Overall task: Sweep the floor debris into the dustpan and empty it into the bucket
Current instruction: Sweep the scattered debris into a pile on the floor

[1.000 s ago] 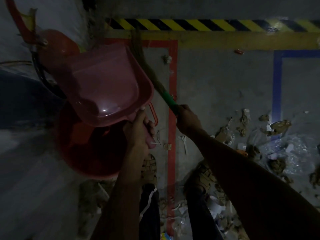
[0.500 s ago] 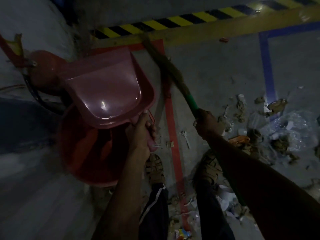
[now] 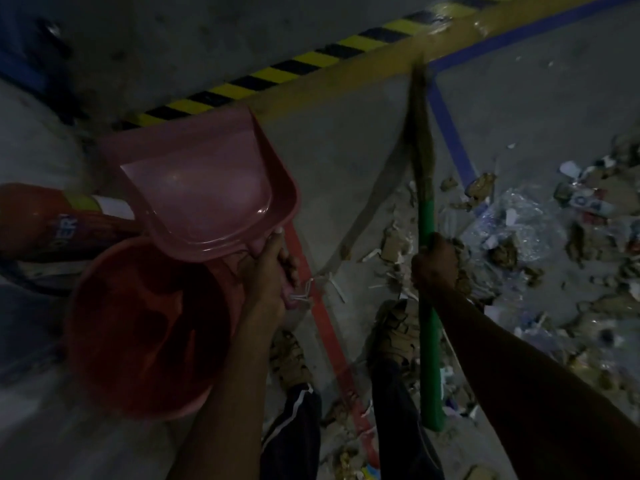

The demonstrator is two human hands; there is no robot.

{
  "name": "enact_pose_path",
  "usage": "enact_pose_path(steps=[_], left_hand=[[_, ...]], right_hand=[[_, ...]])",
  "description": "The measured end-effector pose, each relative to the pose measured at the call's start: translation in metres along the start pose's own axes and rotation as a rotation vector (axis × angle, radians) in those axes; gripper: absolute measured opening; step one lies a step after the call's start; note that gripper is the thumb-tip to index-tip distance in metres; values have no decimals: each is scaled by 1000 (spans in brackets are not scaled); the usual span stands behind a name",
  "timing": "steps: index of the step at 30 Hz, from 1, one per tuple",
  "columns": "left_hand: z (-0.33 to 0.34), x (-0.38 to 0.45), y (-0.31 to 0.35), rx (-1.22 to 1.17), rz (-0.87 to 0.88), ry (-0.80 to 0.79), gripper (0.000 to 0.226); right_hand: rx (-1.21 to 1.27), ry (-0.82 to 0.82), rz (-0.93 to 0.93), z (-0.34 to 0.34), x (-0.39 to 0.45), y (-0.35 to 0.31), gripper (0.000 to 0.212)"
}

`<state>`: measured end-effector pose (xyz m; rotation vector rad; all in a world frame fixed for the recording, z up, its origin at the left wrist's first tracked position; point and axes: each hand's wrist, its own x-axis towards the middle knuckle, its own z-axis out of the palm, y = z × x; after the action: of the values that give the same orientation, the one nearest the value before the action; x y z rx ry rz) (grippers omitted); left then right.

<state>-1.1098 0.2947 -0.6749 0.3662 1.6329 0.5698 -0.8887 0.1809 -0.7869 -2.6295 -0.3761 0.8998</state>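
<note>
My left hand (image 3: 268,271) grips the handle of a pink dustpan (image 3: 204,181), held in the air above the far rim of a red bucket (image 3: 145,327) that stands on the floor at the left. The pan looks empty and its open mouth points away from me. My right hand (image 3: 434,263) grips the green handle of a broom (image 3: 424,161); the bristles point away toward the yellow floor line. Debris (image 3: 512,233) of paper, cardboard scraps and clear plastic lies spread on the floor at the right.
A red fire extinguisher (image 3: 55,220) lies behind the bucket at the left. Red tape (image 3: 329,337), blue tape (image 3: 450,133) and a yellow-black hazard stripe (image 3: 277,74) mark the concrete floor. My two feet (image 3: 394,330) stand near the red tape, with small scraps around them.
The view has swung to the right. The broom has swung from slanting left to nearly upright in the picture. The dustpan stays over the bucket, shifted slightly right.
</note>
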Motion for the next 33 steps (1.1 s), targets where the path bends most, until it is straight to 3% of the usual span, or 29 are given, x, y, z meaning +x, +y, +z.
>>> enact_pose_path(steps=[6, 14, 19, 25, 29, 33], left_hand=[[38, -19, -6, 6, -47, -52, 44], [51, -24, -19, -67, -86, -18, 43], [27, -27, -37, -100, -87, 30, 43], [-16, -27, -51, -137, -113, 23, 42], [-47, -42, -44, -119, -70, 31, 35], [-80, -55, -33, -27, -66, -11, 37]], right_hand=[[11, 118, -50, -44, 24, 26, 28], [57, 123, -246, -52, 23, 18, 34], [59, -68, -440, -17, -9, 5, 44], [-158, -422, -579, 41, -64, 5, 43], [-279, -500, -483, 49, -92, 24, 44], [-225, -236, -260, 22, -112, 64, 46]])
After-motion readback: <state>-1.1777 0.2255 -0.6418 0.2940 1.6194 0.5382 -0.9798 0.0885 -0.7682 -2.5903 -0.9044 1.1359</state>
